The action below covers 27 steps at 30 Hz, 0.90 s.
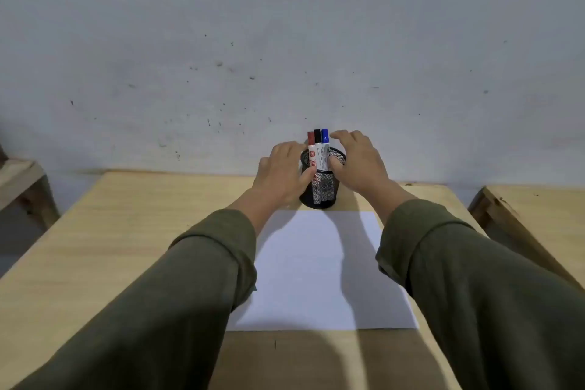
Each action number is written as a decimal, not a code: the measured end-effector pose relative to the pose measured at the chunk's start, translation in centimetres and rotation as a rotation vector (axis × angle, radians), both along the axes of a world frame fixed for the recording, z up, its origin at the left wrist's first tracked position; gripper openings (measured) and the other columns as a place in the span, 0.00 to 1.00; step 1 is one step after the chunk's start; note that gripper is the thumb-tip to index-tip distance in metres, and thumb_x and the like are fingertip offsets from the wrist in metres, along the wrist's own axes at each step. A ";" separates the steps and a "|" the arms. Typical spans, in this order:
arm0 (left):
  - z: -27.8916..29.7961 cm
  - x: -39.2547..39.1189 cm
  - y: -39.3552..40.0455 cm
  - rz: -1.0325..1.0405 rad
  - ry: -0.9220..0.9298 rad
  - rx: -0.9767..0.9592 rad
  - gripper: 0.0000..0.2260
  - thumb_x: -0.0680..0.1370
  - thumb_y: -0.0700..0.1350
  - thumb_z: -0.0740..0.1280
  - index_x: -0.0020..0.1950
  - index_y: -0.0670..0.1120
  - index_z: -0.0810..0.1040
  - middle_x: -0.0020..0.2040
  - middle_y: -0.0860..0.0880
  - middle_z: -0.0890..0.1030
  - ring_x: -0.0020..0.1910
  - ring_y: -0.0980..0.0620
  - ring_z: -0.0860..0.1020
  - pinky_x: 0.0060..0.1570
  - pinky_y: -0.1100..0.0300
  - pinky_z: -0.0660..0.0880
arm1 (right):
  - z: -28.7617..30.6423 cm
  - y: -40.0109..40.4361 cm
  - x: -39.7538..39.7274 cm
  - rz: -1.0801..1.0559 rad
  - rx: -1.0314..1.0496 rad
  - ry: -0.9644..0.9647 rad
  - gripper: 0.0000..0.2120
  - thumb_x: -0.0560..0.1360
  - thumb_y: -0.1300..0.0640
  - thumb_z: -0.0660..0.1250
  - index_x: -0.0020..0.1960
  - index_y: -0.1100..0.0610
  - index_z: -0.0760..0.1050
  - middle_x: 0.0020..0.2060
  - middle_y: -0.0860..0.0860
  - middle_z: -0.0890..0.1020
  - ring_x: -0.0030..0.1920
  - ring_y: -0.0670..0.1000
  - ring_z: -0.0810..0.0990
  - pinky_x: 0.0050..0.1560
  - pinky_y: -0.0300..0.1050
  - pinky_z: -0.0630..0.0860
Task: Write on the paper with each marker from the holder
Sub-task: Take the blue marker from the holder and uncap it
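A black mesh holder [321, 198] stands at the far edge of the wooden table, just beyond a blank white sheet of paper [319, 269]. Three capped markers stand upright in it: red [311, 144], black [317, 142] and blue [324, 141]. My left hand [280, 172] wraps the holder's left side, thumb against the mesh. My right hand [357, 161] is at the holder's right side, thumb on the rim and fingertips by the blue marker's cap; whether it grips the marker I cannot tell.
The wooden table [142, 247] ends at a grey wall [285, 41] right behind the holder. Another wooden table [538, 215] stands to the right, and a wooden piece of furniture [19, 180] to the left. My olive sleeves cross the table's near part.
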<state>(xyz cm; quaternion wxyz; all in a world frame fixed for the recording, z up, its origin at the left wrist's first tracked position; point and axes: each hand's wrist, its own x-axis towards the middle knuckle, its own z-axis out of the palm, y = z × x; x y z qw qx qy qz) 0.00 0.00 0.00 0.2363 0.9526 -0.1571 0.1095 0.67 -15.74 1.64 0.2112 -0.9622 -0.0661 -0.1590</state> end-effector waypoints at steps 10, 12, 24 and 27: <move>-1.3 1.0 -0.4 -0.031 -0.024 0.052 0.22 0.79 0.54 0.56 0.71 0.46 0.66 0.71 0.49 0.67 0.72 0.50 0.61 0.66 0.49 0.61 | 0.1 0.6 2.3 -0.017 -0.053 0.048 0.26 0.75 0.59 0.59 0.73 0.54 0.61 0.64 0.59 0.70 0.65 0.59 0.68 0.61 0.55 0.67; -1.6 1.2 -0.3 -0.042 -0.001 0.010 0.22 0.79 0.54 0.57 0.69 0.45 0.68 0.71 0.49 0.68 0.72 0.50 0.62 0.67 0.50 0.61 | 0.0 0.7 2.7 -0.015 -0.065 0.060 0.26 0.75 0.59 0.59 0.73 0.54 0.62 0.64 0.59 0.70 0.65 0.59 0.68 0.62 0.55 0.68; -2.2 0.9 -0.7 -0.049 -0.001 -0.240 0.20 0.77 0.50 0.63 0.66 0.42 0.72 0.68 0.46 0.72 0.66 0.49 0.71 0.64 0.63 0.62 | -0.5 0.7 2.6 -0.009 0.178 0.008 0.18 0.74 0.60 0.66 0.59 0.54 0.63 0.46 0.59 0.80 0.45 0.60 0.78 0.46 0.55 0.76; -2.1 0.9 -0.7 -0.043 0.024 -0.230 0.19 0.77 0.50 0.64 0.65 0.42 0.73 0.67 0.46 0.73 0.66 0.49 0.71 0.65 0.61 0.64 | -0.5 0.7 2.2 -0.021 0.290 0.004 0.21 0.74 0.62 0.66 0.64 0.53 0.62 0.44 0.57 0.80 0.43 0.56 0.77 0.42 0.47 0.72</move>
